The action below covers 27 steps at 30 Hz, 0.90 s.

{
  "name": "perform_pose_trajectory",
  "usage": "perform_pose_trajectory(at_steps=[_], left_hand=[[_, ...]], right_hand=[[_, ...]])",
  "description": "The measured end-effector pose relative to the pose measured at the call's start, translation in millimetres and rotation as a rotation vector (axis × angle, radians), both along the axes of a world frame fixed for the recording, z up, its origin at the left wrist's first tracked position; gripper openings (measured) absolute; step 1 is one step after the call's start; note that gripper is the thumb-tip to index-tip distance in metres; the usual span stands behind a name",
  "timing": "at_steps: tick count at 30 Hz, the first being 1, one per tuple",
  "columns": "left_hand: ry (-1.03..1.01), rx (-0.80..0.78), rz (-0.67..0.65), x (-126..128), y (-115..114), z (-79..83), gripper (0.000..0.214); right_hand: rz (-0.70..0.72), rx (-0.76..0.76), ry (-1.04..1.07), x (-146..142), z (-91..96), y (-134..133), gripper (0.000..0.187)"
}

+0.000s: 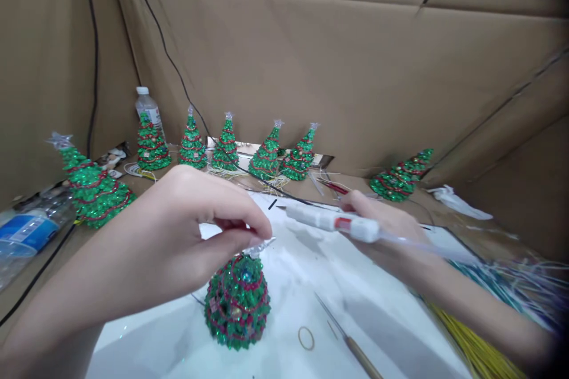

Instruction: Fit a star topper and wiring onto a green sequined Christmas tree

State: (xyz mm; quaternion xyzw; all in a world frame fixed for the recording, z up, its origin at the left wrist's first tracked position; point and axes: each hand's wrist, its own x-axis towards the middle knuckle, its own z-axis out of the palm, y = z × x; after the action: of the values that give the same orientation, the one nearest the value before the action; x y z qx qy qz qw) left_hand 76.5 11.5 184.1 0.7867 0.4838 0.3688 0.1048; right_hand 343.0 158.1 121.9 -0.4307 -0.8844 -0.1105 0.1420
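My left hand [208,213] is closed in a pinch on a clear star topper [258,247], at the tip of a small green Christmas tree [237,302] with red garland. That tree stands on the white work surface [178,331]. To the right, my right hand [382,216] is closed around a white glue gun [331,222] with a red switch. Its nozzle points left, apart from the tree, and a translucent glue stick [427,249] trails from its back end. Part of the right hand's grip is hidden behind the gun.
Several similar trees [226,145] line the back; one tree [95,189] leans at left, another tree [400,177] at right. An awl-like tool [355,352] and rubber band [306,338] lie in front. Yellow wires [475,343] lie at right. Plastic bottles [26,234] are at left; cardboard walls surround.
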Motion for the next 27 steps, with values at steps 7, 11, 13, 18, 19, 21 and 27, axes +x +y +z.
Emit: perform_pose_trajectory(at_steps=[7,11,13,18,19,21,27], left_hand=[[0.059,0.023,-0.009,-1,-1,3.1,0.018],[0.042,0.046,-0.050,0,0,3.3,0.018],[0.033,0.058,-0.065,0,0,3.0,0.017],[0.038,0.048,-0.037,-2,-1,3.2,0.016],[0.039,0.047,-0.026,-2,-1,3.4,0.015],[0.049,0.042,-0.005,-2,-1,4.0,0.016],[0.080,0.018,0.035,-1,-1,5.5,0.017]], right_hand=[[0.158,-0.124,-0.049,-8,-78.1,13,0.011],[0.164,-0.143,-0.026,-11,-105.9,18,0.017],[0.173,-0.163,-0.001,-11,-114.4,21,0.021],[0.249,-0.232,0.106,-19,-92.0,10,0.037],[0.276,-0.245,0.138,-23,-77.4,2,0.038],[0.399,-0.326,0.367,-36,-42.4,-19,0.027],[0.788,-0.520,0.715,-76,28.0,-64,0.015]])
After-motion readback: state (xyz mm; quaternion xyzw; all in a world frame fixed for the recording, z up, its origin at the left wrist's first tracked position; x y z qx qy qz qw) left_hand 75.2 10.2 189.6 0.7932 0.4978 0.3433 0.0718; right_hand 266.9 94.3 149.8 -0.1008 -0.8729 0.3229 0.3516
